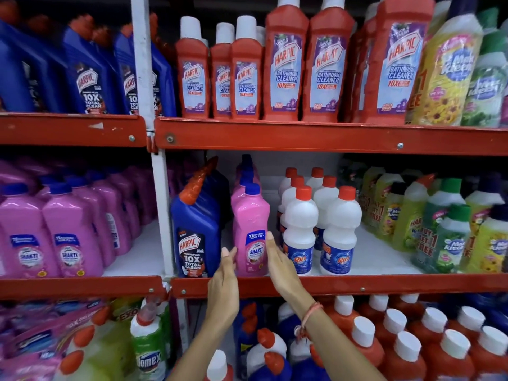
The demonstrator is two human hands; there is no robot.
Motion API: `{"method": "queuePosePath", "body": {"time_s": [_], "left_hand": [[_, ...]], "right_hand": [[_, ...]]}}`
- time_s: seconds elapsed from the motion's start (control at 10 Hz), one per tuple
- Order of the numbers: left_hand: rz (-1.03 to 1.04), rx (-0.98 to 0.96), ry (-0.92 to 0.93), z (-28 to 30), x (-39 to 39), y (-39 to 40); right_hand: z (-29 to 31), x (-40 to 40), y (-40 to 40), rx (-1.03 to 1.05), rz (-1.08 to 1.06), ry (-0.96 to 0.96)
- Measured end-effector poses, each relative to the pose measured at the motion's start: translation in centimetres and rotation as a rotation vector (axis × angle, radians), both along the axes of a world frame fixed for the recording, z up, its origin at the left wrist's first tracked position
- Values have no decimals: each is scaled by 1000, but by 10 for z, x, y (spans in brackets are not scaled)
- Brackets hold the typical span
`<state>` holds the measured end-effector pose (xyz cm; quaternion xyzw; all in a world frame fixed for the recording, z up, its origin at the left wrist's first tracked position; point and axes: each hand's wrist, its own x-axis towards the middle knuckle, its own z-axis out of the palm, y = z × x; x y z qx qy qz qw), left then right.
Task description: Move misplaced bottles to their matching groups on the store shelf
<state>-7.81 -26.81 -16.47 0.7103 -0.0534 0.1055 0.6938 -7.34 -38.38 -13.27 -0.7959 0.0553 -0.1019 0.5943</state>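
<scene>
A pink Shakti bottle [250, 229] with a blue cap stands at the front of the middle shelf, with more pink bottles in a row behind it. My left hand [224, 276] reaches up to its lower left side, fingertips touching or nearly touching it. My right hand [280, 259] lies flat against its lower right side, fingers straight. Neither hand is closed around the bottle. A blue Harpic bottle [196, 232] with an orange cap stands just left of it. White Rin bottles [301, 229] with red caps stand to its right. A large group of pink Shakti bottles [63, 229] fills the left bay.
A white upright post [162, 215] divides the bays. Red shelf rail [357, 284] runs along the front. Red Harpic bathroom cleaners [286, 70] stand above, blue Harpic bottles [88, 78] at upper left, yellow-green Max Kleen bottles [445, 229] at right, assorted bottles below.
</scene>
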Motion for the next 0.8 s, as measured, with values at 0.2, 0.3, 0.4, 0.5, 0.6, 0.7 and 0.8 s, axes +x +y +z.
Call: {"method": "queuePosePath", "body": {"time_s": [0.2, 0.3, 0.4, 0.5, 0.6, 0.7, 0.8], "left_hand": [[-3, 60, 21, 10, 2, 12], [44, 65, 1, 9, 2, 15], [42, 43, -9, 10, -3, 16], [45, 59, -15, 10, -6, 15], [48, 132, -22, 7, 0, 17], [92, 275, -100, 13, -5, 13], [259, 339, -341, 24, -15, 7]], "right_hand": [[-5, -15, 0, -81, 20, -38], [-9, -16, -2, -57, 4, -46], [-10, -17, -3, -52, 22, -41], [-12, -14, -6, -56, 62, -41], [-13, -12, -10, -39, 99, -29], [-8, -15, -19, -49, 154, -86], [13, -24, -39, -82, 84, -234]]}}
